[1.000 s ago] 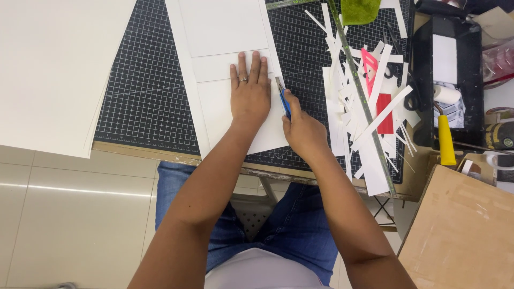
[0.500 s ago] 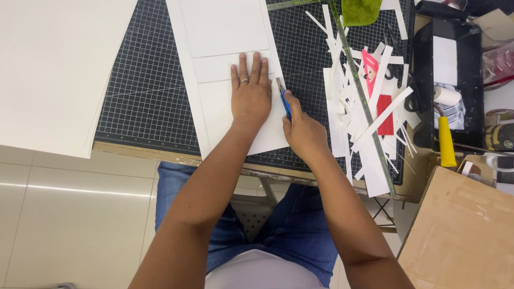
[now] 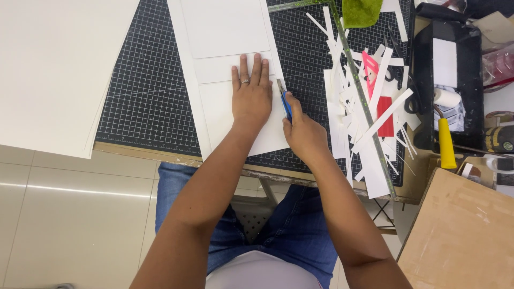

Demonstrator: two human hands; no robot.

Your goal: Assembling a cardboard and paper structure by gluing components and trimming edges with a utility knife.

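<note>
A long white sheet of card (image 3: 225, 80) lies on a dark green gridded cutting mat (image 3: 150, 101) in the middle of the worktable. The left hand (image 3: 250, 93) presses flat on the card, fingers spread and pointing away, holding nothing. The right hand (image 3: 302, 131) is closed around a blue-handled craft knife (image 3: 285, 104), whose blade meets the card's right edge just beside the left hand. A clean cut here likely calls for firm downward pressure from the flat hand, with its fingertips kept clear of the blade's path. To the right lies a heap of white paper offcuts (image 3: 364, 118) crossed by a long metal ruler (image 3: 358, 91). Farther right stands a black tray (image 3: 447, 80) beside a yellow-handled tool (image 3: 445, 143).
</note>
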